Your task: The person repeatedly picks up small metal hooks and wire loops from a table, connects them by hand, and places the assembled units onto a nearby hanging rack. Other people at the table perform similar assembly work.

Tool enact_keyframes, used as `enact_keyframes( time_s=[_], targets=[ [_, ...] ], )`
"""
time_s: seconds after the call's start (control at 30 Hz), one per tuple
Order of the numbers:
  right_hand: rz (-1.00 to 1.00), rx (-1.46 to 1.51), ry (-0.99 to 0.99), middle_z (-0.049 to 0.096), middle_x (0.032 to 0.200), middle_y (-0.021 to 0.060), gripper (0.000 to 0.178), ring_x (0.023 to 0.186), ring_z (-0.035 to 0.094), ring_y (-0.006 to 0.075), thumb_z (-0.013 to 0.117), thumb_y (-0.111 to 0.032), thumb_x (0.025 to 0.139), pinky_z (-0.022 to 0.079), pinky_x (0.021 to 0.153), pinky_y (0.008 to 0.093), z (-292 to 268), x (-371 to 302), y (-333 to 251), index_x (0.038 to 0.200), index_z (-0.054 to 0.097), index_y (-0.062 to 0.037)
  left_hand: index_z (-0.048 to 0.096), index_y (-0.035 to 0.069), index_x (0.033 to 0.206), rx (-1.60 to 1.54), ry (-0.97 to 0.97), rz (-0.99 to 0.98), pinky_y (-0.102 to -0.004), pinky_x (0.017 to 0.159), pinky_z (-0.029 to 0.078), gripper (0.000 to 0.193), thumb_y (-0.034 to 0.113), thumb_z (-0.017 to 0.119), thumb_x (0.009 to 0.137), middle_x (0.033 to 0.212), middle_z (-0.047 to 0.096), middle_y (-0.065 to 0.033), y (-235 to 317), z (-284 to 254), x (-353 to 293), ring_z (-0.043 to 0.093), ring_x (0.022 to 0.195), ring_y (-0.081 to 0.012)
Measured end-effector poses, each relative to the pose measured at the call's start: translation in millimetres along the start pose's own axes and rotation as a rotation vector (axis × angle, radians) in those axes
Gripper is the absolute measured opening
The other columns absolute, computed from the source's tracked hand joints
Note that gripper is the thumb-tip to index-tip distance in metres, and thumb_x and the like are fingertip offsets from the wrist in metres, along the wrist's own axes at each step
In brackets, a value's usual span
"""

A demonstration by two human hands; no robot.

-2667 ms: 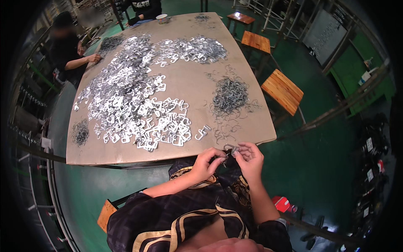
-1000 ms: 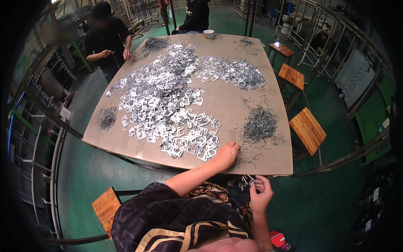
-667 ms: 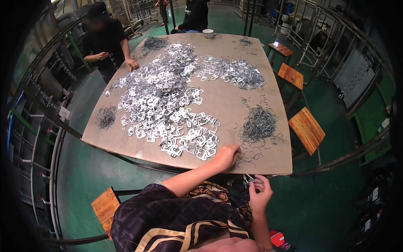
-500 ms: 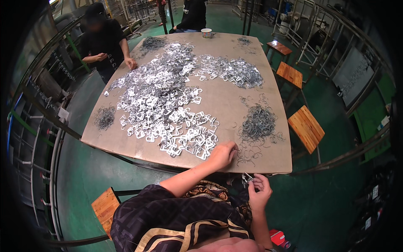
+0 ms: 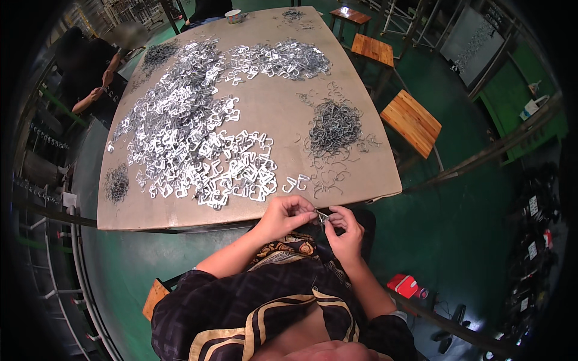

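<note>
Just past the table's near edge, my two hands meet fingertip to fingertip. My right hand (image 5: 344,233) pinches a silver metal hook (image 5: 323,216), which sticks out toward the left. My left hand (image 5: 288,218) is closed in a pinch at the hook's near end; whatever lies between its fingertips is too small to make out. A large heap of flat, bent silver hooks (image 5: 205,150) spreads over the left and middle of the table (image 5: 265,108). Beyond my right hand lies a dark pile of thin curved wire clips (image 5: 334,126), with strays scattered toward me.
Smaller wire piles lie at the left edge (image 5: 117,183) and far left corner (image 5: 159,54). A paper cup (image 5: 233,17) stands at the far edge. Wooden stools (image 5: 411,122) line the right side. A person (image 5: 90,72) works at the left; another sits at the far end.
My left hand has left the near side of the wire clips and come to the hook in my right hand. The view has shifted. The person at left has brought both hands together.
</note>
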State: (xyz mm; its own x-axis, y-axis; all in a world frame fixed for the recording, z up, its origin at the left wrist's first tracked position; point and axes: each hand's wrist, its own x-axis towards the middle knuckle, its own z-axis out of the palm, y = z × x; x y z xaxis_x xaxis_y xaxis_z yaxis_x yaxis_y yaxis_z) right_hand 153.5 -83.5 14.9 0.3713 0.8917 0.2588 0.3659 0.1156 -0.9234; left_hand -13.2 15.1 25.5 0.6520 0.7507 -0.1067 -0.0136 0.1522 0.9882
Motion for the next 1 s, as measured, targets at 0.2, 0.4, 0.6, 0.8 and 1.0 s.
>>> enact_keyframes(
  time_s=[0.2,0.4,0.6,0.8,1.0],
  targets=[
    [-0.068,-0.048,-0.015,0.068,0.083,0.0108,0.036,0.072,0.069,0.0208,0.068,0.008,0.076,0.055,0.067,0.03,4,0,-5,0.11,0.061,-0.0008,0.071,0.002,0.086,0.262,0.046,0.242,-0.0229,0.067,0.044,0.011,0.004,0.077,0.079,0.087,0.058,-0.0038,-9,7,-5,0.055,0.076,-0.0107],
    [-0.175,-0.079,-0.075,0.067,0.083,0.012,0.034,0.072,0.069,0.0225,0.067,0.008,0.076,0.056,0.066,0.0304,4,3,-6,0.108,0.062,-0.0007,0.063,0.001,0.088,0.417,0.039,0.48,-0.0288,0.08,0.048,0.009,0.003,0.071,0.085,0.1,0.067,-0.0106,-6,7,-2,0.063,0.088,-0.0188],
    [-0.255,-0.233,-0.162,0.062,0.083,0.0124,0.026,0.077,0.062,0.0285,0.068,-0.005,0.08,0.05,0.068,0.0381,0,36,25,0.105,0.065,-0.0018,0.055,0.002,0.093,0.339,-0.062,0.355,-0.0353,0.087,0.048,0.015,0.006,0.068,0.086,0.097,0.07,-0.0116,-7,7,-15,0.067,0.091,-0.0249],
    [-0.298,-0.694,-0.302,0.056,0.096,0.0111,0.037,0.099,0.053,0.0294,0.076,-0.02,0.076,0.043,0.087,0.0416,49,83,49,0.109,0.067,-0.0059,0.054,0.005,0.089,0.405,-0.086,0.413,-0.0355,0.087,0.046,0.014,0.002,0.066,0.084,0.1,0.069,-0.0105,-6,9,-15,0.063,0.095,-0.025],
    [-0.048,-0.691,-0.419,0.059,0.104,0.0141,0.039,0.104,0.057,0.0333,0.081,-0.019,0.072,0.045,0.09,0.0434,72,102,55,0.104,0.065,-0.0045,0.053,0.004,0.088,0.412,-0.053,0.382,-0.0356,0.087,0.046,0.014,0.001,0.066,0.084,0.102,0.07,-0.0101,-12,10,-17,0.064,0.094,-0.0241]
  ],
)
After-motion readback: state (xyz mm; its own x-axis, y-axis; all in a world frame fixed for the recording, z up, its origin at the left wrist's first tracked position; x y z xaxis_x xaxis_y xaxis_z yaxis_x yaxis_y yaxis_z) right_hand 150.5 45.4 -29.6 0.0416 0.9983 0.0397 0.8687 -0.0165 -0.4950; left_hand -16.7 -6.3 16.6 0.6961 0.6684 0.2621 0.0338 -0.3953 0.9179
